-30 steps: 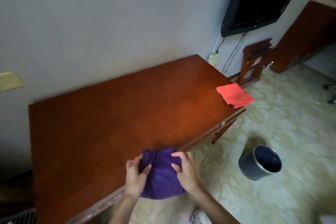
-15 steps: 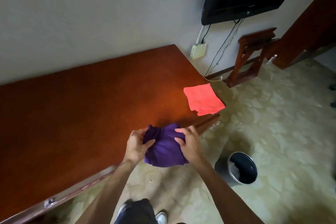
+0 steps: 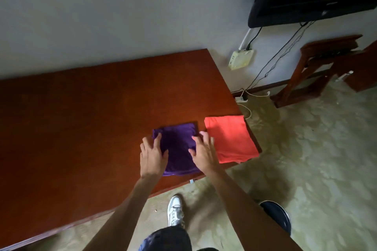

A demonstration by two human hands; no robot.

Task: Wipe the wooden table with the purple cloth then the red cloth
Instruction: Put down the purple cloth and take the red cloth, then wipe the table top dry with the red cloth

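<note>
both hands, left and right, lie flat with fingers spread on the folded purple cloth, pressing it to the worktop near its front edge, likely for wiping, while the red cloth waits just beside it.

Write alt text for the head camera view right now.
Both hands, left hand and right hand, lie flat, fingers spread, on a folded purple cloth on a wooden table. A red cloth lies beside it at the table's corner.
</note>
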